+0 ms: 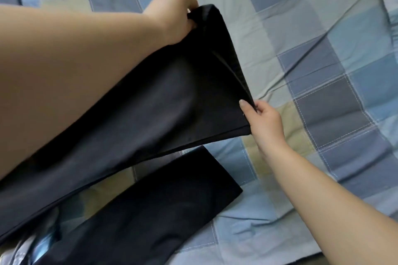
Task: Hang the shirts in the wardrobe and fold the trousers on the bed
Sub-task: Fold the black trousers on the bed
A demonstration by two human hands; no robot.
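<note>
We are holding one leg of the trousers raised above the bed: left hand and right hand are each gripping a hem corner with closed fingers. The other leg is lying flat.

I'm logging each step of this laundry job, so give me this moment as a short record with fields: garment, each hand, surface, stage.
garment: dark trousers, one leg lifted, the other leg flat on the bed
left hand: grips one corner of the lifted leg's hem
right hand: pinches the opposite hem corner
surface: checked blue, grey and tan quilt, creased
stage: hem held stretched between both hands; trousers not yet folded
shirts, wardrobe: not in view
</note>
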